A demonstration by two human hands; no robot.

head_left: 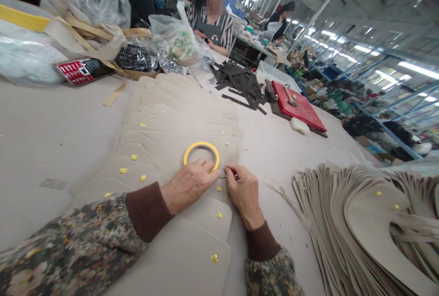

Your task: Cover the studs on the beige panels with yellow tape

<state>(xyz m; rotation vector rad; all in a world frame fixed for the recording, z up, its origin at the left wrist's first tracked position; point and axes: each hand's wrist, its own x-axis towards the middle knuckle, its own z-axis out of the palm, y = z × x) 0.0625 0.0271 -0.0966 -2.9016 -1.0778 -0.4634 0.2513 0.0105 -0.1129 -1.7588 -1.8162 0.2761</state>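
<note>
- Factory bench (51, 140) carries fanned beige panels (171, 117).
- Your left hand (188, 186) has its fingers (207, 173) clamped on the yellow tape roll (201, 155), which lies on a panel.
- Your right hand (243, 191) pinches what looks like the tape end (224, 177), just beside the roll.
- Judged: you are drawing tape off; a clean length calls for a steady roll.

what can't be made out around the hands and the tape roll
Head view:
What the right hand pinches: hidden by its own fingertips.
Near rim of the tape roll: covered by the left hand.
Nearest beige piece: cut off by the bottom edge.
Print on the red device: too small.
</note>
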